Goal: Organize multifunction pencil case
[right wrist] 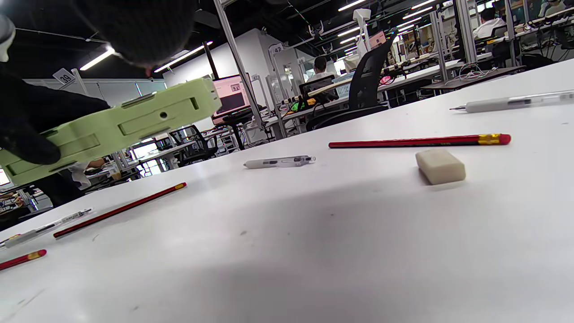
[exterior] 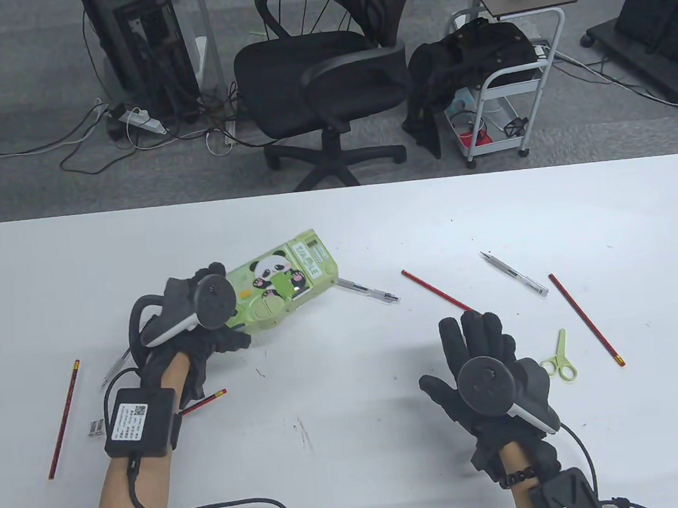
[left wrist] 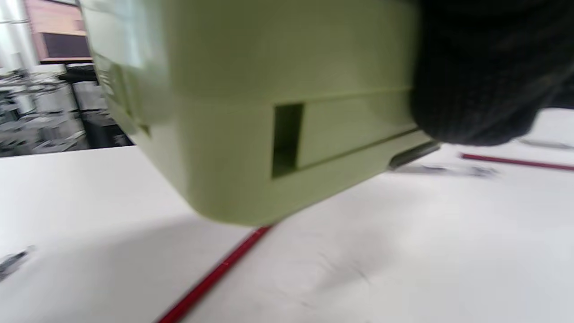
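Note:
The light green pencil case (exterior: 281, 277) with a panda on its closed lid lies aslant left of the table's centre. My left hand (exterior: 217, 328) grips its near-left end; in the right wrist view the case (right wrist: 112, 125) is lifted off the table and tilted. The left wrist view shows its underside (left wrist: 269, 112) with a gloved finger (left wrist: 475, 80) on it. My right hand (exterior: 476, 342) hovers palm down, fingers spread, holding nothing. A white eraser (right wrist: 440, 166) lies below it, hidden in the table view.
Loose on the table: a clear pen (exterior: 369, 292), a red pencil (exterior: 435, 289), a silver pen (exterior: 515, 274), another red pencil (exterior: 587, 320), small green scissors (exterior: 559, 358). At the left are a red pencil (exterior: 64, 419), a sharpener (exterior: 96, 428) and a short pencil (exterior: 206, 401).

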Demonstrator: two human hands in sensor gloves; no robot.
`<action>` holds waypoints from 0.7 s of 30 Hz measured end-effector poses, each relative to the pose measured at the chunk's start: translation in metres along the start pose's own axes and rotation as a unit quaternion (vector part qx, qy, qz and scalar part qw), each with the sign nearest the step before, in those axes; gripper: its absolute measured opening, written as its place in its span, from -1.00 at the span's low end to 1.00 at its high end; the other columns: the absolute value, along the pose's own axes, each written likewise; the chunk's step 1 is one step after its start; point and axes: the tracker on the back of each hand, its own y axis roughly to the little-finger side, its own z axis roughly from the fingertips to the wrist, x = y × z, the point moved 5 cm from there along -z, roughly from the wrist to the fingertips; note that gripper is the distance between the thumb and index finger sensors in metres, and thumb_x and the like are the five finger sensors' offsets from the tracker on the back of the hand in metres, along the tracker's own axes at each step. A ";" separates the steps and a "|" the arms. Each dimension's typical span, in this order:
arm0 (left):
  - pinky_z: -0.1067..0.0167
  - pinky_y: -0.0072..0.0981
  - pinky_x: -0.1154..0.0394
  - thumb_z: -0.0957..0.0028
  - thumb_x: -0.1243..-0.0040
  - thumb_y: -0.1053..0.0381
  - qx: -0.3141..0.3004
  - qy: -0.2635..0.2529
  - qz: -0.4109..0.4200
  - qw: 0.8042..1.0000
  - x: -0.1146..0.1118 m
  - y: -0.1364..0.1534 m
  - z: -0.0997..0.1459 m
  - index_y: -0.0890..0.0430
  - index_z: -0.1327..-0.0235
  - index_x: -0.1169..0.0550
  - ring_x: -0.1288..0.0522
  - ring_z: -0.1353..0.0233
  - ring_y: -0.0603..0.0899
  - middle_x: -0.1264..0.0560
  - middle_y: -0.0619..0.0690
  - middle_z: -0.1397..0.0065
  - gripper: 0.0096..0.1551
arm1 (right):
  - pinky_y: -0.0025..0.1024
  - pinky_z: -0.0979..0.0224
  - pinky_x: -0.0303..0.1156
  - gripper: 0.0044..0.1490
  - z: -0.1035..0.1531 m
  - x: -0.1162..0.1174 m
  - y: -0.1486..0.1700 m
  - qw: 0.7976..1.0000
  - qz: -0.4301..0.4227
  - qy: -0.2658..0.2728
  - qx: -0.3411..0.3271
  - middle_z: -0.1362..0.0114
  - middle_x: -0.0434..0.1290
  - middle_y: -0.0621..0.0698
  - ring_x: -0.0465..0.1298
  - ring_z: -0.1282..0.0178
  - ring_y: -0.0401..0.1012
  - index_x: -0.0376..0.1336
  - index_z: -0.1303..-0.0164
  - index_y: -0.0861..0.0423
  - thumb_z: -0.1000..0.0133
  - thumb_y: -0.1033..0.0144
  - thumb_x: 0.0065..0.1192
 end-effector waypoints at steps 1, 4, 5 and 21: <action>-0.45 0.54 -0.26 0.20 -0.51 -0.37 -0.025 -0.001 -0.021 0.999 -0.004 -0.018 0.003 0.36 -0.66 -0.03 -0.34 -0.62 0.56 -0.22 0.39 -0.72 0.47 | 0.54 -0.45 -0.17 0.19 0.000 0.000 0.000 1.000 -0.002 0.001 -0.001 -0.62 -0.34 0.57 -0.30 -0.54 0.52 -0.28 -0.70 0.35 -0.17 -0.12 0.08; -0.45 0.53 -0.27 0.21 -0.52 -0.37 -0.076 0.002 -0.043 0.996 -0.016 -0.059 0.008 0.36 -0.66 -0.05 -0.36 -0.62 0.55 -0.24 0.39 -0.72 0.46 | 0.54 -0.45 -0.16 0.19 0.002 -0.001 0.002 1.000 -0.015 0.001 -0.005 -0.62 -0.32 0.56 -0.28 -0.54 0.52 -0.26 -0.70 0.35 -0.17 -0.11 0.10; -0.45 0.53 -0.27 0.21 -0.52 -0.37 -0.086 0.004 -0.041 0.995 -0.020 -0.068 0.009 0.36 -0.66 -0.05 -0.36 -0.62 0.55 -0.24 0.39 -0.72 0.46 | 0.53 -0.45 -0.14 0.18 0.002 0.000 0.003 1.000 -0.019 0.000 -0.003 -0.62 -0.31 0.56 -0.25 -0.55 0.52 -0.25 -0.70 0.35 -0.17 -0.11 0.10; -0.43 0.52 -0.24 0.18 -0.49 -0.36 -0.181 0.045 0.017 0.982 -0.080 -0.140 -0.002 0.33 -0.66 -0.03 -0.34 -0.63 0.55 -0.21 0.37 -0.73 0.43 | 0.42 -0.53 0.06 0.16 -0.015 0.051 0.009 0.991 0.006 -0.133 -0.012 -0.64 -0.25 0.51 0.00 -0.58 0.49 -0.23 -0.69 0.26 -0.13 0.07 0.30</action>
